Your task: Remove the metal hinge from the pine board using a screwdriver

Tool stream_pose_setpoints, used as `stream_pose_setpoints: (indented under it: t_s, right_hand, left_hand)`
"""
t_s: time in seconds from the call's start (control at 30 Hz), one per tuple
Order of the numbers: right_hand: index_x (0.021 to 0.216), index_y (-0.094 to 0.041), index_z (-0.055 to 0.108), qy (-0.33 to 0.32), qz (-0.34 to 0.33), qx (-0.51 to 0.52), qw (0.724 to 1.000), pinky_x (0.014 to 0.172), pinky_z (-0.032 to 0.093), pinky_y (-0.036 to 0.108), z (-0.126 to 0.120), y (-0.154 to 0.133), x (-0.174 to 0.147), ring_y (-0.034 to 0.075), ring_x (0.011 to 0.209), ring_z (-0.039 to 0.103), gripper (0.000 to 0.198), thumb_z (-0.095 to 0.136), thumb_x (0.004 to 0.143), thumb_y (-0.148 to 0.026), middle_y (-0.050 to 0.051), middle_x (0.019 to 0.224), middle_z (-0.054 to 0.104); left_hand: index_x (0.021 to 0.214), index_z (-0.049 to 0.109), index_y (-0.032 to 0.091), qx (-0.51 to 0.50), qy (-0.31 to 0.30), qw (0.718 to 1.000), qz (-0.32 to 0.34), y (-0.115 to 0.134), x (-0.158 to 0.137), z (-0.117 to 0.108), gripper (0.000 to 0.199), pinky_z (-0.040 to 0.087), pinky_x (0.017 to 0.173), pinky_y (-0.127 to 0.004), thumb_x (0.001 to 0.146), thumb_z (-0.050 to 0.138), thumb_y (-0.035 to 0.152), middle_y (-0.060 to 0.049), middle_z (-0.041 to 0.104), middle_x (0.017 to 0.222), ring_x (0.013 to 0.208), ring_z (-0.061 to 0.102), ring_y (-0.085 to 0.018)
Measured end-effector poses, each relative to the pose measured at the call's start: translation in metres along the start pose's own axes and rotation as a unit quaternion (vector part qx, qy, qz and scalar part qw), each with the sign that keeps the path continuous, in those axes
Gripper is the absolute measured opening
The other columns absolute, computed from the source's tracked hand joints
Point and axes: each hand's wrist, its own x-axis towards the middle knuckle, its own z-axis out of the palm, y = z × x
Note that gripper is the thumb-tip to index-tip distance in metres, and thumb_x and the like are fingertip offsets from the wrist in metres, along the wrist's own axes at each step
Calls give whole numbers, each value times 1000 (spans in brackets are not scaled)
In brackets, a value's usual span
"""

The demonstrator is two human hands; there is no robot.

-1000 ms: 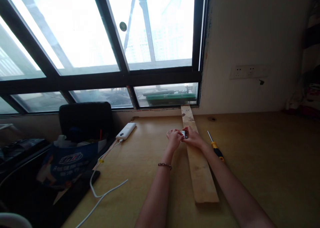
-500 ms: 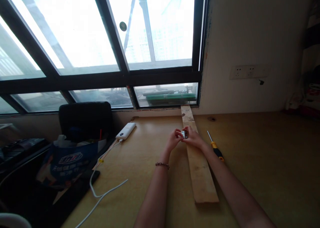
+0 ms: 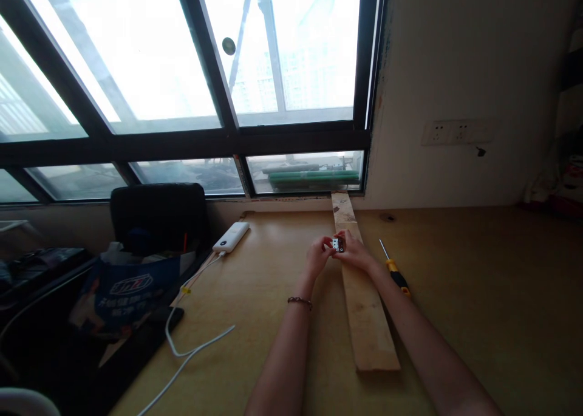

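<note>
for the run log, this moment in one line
left hand: at small rectangular silver-dark piece; right hand: holding same piece over long pale wooden plank; yellow-black screwdriver: right of plank

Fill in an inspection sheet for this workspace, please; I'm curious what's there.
Surface: wooden-looking table; a plank lies on it, running toward the window.
Things in hand: a small silvery-and-dark piece, too small to identify.
Clutter: screwdriver right of the plank; white device to the left.
Hands: right hand holds the piece; left hand has its fingertips at the edge, grip unclear.
Cables: white cable leads to the white device and lies loosely curved on the table.
Surroundings: wall sockets; blue bag in front of a black chair back.
</note>
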Motion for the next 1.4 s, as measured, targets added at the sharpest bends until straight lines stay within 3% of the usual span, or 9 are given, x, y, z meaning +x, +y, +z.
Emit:
stream_pose_setpoints:
  t_s: [0.2,0.47,0.7,1.0,1.4]
  right_hand:
    - [102,-20,43,7,14,27,1000,82,45,37,-1,-4,0,23,94,57,55,72,55,-27,7,100,58]
    - [102,-20,43,7,23,39,999,82,45,38,-1,-3,0,23,94,57,58,74,53,-28,7,100,58]
    - [102,-20,41,5,9,28,1000,79,45,36,0,1,0,21,90,58,57,72,56,-33,6,98,57]
    - [103,-21,39,0,11,35,999,81,45,36,1,5,0,22,94,57,63,75,52,-34,7,102,56]
    - [102,-21,39,0,11,40,999,81,45,37,0,4,1,22,94,57,63,75,52,-32,7,103,57]
  left_hand:
    - [71,70,25,36,6,998,48,2,-1,-2,8,40,74,-27,64,67,21,-2,59,78,80,52,-16]
    - [63,66,21,73,-29,996,36,10,2,-5,6,39,70,-25,61,69,17,-2,58,76,75,52,-14]
    - [70,61,18,203,28,978,38,18,-3,3,4,37,68,-24,69,63,22,0,57,76,71,52,-11]
    - [67,66,19,87,7,996,15,9,1,-1,8,42,67,-24,60,68,19,0,63,74,68,55,-11]
    - [64,64,14,-80,-20,993,-83,-1,5,6,9,42,54,-21,57,66,19,-1,61,58,56,54,-11]
